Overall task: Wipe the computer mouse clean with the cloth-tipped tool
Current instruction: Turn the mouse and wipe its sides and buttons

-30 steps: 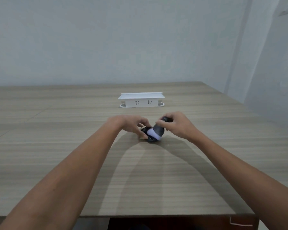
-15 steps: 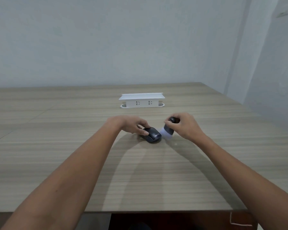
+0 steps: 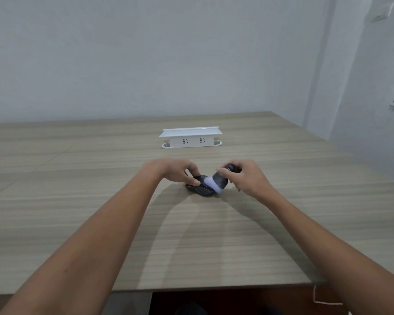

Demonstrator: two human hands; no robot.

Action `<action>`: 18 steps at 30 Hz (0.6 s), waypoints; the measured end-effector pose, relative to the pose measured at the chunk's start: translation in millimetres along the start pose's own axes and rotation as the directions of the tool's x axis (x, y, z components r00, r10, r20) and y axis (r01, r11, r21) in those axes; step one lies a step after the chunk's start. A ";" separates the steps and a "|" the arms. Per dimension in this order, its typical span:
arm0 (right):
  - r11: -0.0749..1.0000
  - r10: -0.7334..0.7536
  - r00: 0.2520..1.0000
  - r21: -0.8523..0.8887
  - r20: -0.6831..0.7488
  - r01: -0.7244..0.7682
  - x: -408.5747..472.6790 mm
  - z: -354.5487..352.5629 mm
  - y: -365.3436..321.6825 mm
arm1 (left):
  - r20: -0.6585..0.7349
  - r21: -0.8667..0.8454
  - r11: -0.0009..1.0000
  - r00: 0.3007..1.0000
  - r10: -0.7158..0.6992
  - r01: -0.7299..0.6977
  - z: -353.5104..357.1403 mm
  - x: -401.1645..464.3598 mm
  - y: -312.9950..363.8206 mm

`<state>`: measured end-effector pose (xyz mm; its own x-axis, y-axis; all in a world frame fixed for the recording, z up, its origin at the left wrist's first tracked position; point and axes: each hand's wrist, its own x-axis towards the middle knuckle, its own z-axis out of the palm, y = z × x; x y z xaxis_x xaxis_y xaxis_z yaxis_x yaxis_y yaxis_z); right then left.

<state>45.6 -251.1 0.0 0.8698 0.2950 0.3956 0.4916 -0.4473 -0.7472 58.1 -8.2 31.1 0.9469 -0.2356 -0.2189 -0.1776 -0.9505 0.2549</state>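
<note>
**Cloth tip resting on the mouse, tool leaning in from the right**

Both forearms reach forward over the table (image 3: pixel 100 212). The left hand (image 3: pixel 178 172) pinches the mouse's (image 3: pixel 199 189) left side, steadying it. The right hand (image 3: pixel 246 176), nearer the tool (image 3: pixel 221 180), grips it tilted down-left, white tip touching the mouse. Beyond stands a white power strip (image 3: pixel 191 137).
</note>
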 end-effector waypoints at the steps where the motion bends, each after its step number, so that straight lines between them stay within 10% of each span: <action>1: 0.999 0.010 1.000 -0.051 -0.013 -0.011 0.8 -0.9 2.2 | -0.005 0.004 1.000 1.000 -0.007 0.007 -0.2 -1.1 1.7; 18: 0.991 0.055 0.997 0.123 -0.062 -0.047 -3.3 2.8 -10.8 | -0.059 -0.005 0.998 0.996 -0.062 0.062 10.1 -10.6 9.4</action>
<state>37.4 -244.9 5.3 0.8965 0.2168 0.3864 0.4411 -0.3533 -0.8250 43.7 -16.6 26.3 0.9703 -0.1634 -0.1784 -0.1170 -0.9624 0.2452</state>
